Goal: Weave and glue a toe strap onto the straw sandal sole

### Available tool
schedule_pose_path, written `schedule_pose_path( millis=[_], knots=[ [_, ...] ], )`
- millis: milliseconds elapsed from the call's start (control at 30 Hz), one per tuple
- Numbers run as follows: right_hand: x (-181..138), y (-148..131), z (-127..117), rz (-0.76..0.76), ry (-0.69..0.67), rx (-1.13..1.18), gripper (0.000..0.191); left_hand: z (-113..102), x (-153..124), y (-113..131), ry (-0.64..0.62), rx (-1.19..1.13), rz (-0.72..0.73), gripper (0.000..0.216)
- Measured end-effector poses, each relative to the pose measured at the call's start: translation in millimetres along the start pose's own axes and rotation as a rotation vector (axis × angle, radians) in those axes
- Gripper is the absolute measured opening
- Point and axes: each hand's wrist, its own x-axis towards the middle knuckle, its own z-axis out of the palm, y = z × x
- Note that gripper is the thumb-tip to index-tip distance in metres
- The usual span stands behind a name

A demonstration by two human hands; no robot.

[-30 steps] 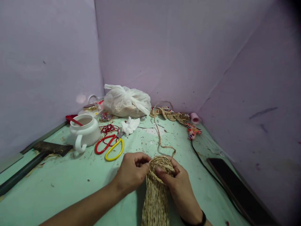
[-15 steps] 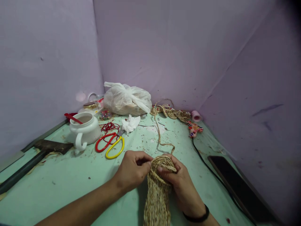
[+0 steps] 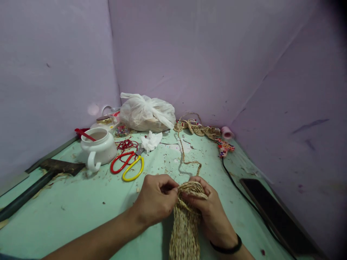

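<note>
A long woven straw piece [image 3: 185,233] runs up from the bottom edge to a rounded, coiled end between my hands. My left hand [image 3: 158,196] pinches the left rim of that end between thumb and fingertips; whatever fine strand lies in the pinch is too small to make out. Around the right side wraps my right hand [image 3: 210,204], its thumb pressed on the coils and its fingers behind. A braided straw cord [image 3: 191,162] extends from the back of the piece across the table. A dark band circles my right wrist.
Scissors [image 3: 128,168] with red and yellow handles, red thread [image 3: 127,145], a white pot [image 3: 99,146] and a hammer-like tool [image 3: 51,171] are at left. Behind are a plastic bag [image 3: 148,113] and crumpled tissue [image 3: 151,141]. At right lie a phone [image 3: 268,206], black cable [image 3: 235,184] and pink spool [image 3: 226,133].
Both hands and the woven end have shifted slightly to the right in view. The left pinch stays at the rim, and the right hand keeps its hold.
</note>
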Motion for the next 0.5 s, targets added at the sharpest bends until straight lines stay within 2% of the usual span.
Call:
schedule_pose_path(
  millis=[200,300,400,500],
  knots=[
    [0.7,1.5,0.7,-0.033,-0.013,0.000,0.031,4.2,-7.3,-3.9,0.102,0.261,0.225,0.016],
    [2.4,3.0,-0.5,-0.047,0.014,0.004,0.029,2.8,-8.0,-2.9,0.049,0.313,0.335,0.021],
    [4.2,4.4,-0.5,-0.051,0.063,0.005,0.028,3.0,-6.4,-3.2,-0.026,0.298,0.317,0.021],
    [5.7,4.8,1.6,-0.055,0.110,-0.014,0.029,6.8,-4.9,-4.9,-0.023,0.246,0.208,0.020]
  ],
)
